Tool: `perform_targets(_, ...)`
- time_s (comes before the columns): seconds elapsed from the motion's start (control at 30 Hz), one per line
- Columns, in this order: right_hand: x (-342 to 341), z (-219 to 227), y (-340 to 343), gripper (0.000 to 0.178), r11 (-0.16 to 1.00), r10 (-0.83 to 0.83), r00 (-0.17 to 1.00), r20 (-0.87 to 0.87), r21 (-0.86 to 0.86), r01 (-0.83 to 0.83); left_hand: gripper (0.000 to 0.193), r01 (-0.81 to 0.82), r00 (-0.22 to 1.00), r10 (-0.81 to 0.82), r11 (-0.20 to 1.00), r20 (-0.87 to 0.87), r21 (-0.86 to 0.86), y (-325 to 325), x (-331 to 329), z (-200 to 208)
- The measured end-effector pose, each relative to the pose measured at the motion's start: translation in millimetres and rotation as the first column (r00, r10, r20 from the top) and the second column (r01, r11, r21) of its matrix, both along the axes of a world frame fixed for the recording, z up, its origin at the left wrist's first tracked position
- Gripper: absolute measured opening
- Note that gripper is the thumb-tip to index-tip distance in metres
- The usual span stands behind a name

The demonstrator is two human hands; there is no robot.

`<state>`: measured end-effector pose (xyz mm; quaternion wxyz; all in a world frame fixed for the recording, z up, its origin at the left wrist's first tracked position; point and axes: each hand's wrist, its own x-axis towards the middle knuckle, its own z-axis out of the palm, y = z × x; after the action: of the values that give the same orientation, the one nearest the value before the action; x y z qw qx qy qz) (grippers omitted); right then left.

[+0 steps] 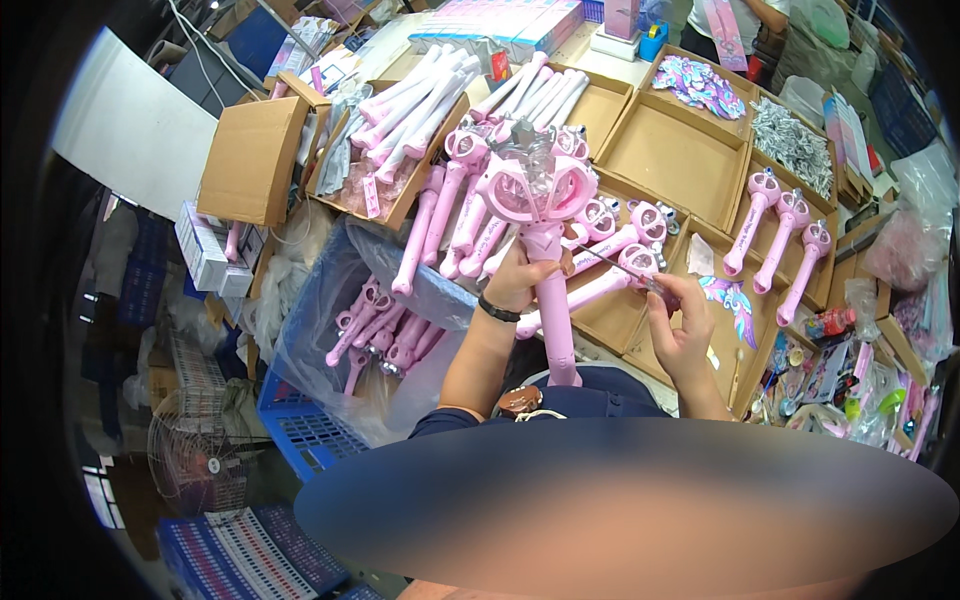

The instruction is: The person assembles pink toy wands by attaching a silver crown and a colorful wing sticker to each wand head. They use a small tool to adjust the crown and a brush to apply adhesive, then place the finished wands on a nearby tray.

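Left hand (518,283) clamped round pink toy wand (545,240); right hand (680,335) pinching thin tool (625,268) beside cardboard trays (680,155).

Workbench (590,45) is nearly covered by open shallow cardboard trays: one with white-and-pink tubes (415,100), one with pink wand bodies (470,215), an empty tray (680,155), one with colourful cutouts (700,85), one with small silver parts (795,140), one with three finished pink wands (785,235). Far edge has a row of flat pastel boxes (510,22); right edge has loose bags and small colourful bits (860,390). Left of the bench, on the floor, a blue plastic crate (300,425) lined with a clear bag holds more pink wands (385,335).
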<state>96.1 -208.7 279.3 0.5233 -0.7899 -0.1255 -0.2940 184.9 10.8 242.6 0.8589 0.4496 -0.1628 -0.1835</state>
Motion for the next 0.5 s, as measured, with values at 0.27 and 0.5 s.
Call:
perform_targets(0.27, 1, 9, 2, 0.022, 0.999, -0.002, 1.000, 0.029, -0.043, 0.004, 0.071, -0.136, 0.990, 0.132, 0.988, -0.057, -0.071, -14, -3, 4)
perform_targets(0.5, 17, 25, 5, 0.026, 0.952, -0.067, 0.984, 0.166, -0.284, 0.113, 0.086, -0.141, 0.986, 0.145, 0.989, 0.086, -0.053, -27, -6, 13)
